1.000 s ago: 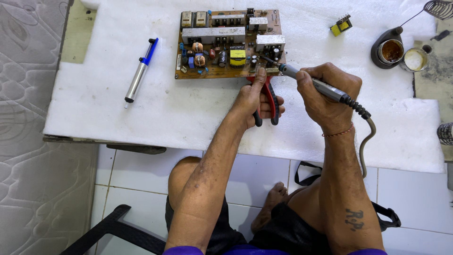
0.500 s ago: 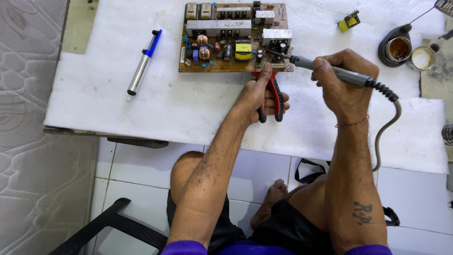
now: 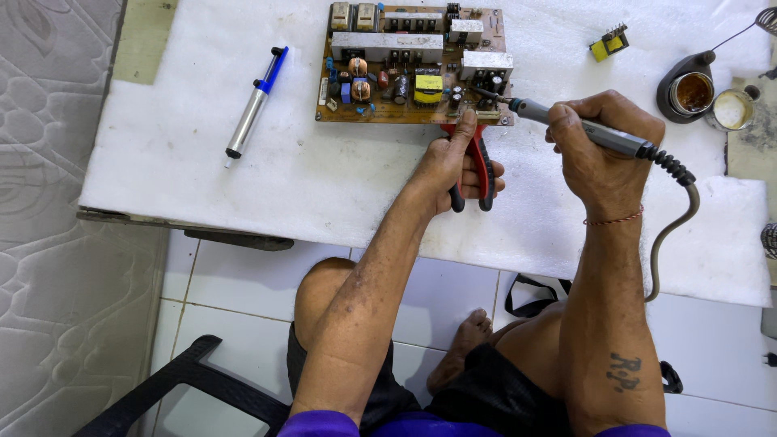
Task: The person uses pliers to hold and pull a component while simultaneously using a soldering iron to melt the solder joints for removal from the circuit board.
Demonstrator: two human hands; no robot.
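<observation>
Toward the left edge of the white padded worktop a desoldering pump with a silver barrel and blue cap lies on its own, slanted, well apart from both hands; it seems parked within reach but out of the way.

At the far edge, near the middle, a brown circuit board lies flat, component side up, its near edge turned to the person so both hands can come at it from the front.

The left hand rests on the worktop just at the board's near edge, wrapped around a pair of red-handled pliers. The fingers are closed over the handles and the forefinger stretches forward along the tool toward the board, likely to steady it. The nose reaches the board's edge; whether it pinches anything there is too small to tell.

The right hand is fully closed, fist-like, around the grey handle of a soldering iron. The tip slants left and down onto the board's near right corner, among small dark components, just beyond the pliers. Its coiled cord trails off past the near edge.

Toward the right edge, a small yellow component lies alone, and a dark iron stand with a brown tin sits beside a small round pot.
</observation>
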